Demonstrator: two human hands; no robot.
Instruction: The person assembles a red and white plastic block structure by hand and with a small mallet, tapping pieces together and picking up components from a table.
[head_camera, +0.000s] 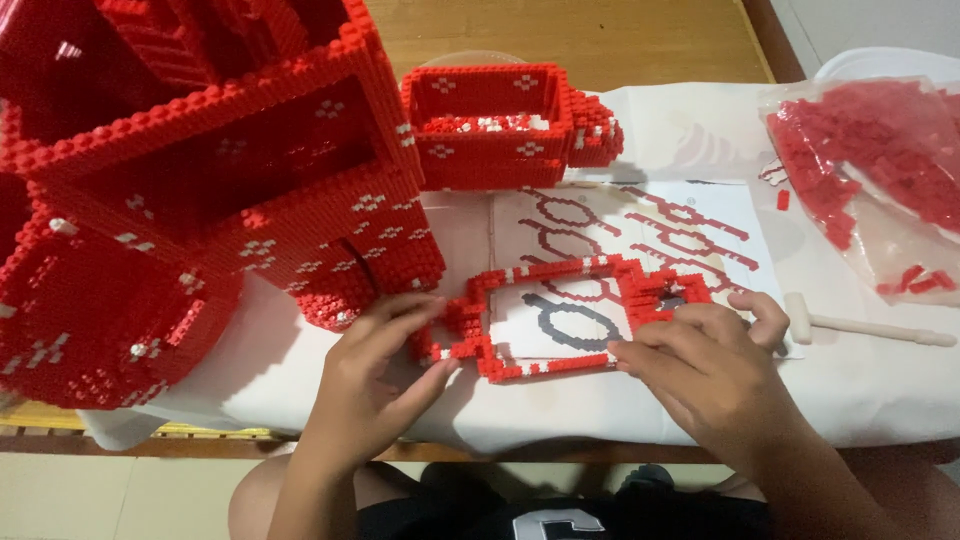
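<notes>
A flat rectangular frame of small red and white bricks (545, 272) lies on a printed pattern sheet (690, 225) near the table's front edge. My left hand (385, 365) pinches the frame's left end between thumb and fingers. My right hand (705, 365) rests on the frame's right end, fingers curled over the bricks there. Whether it holds a loose brick is hidden by the fingers.
A large red brick structure (190, 180) fills the left side, overhanging the white cloth (870, 380). A red box-shaped section (490, 145) stands behind the sheet. A clear bag of red bricks (880, 165) lies at the right, a small white mallet (860, 325) in front of it.
</notes>
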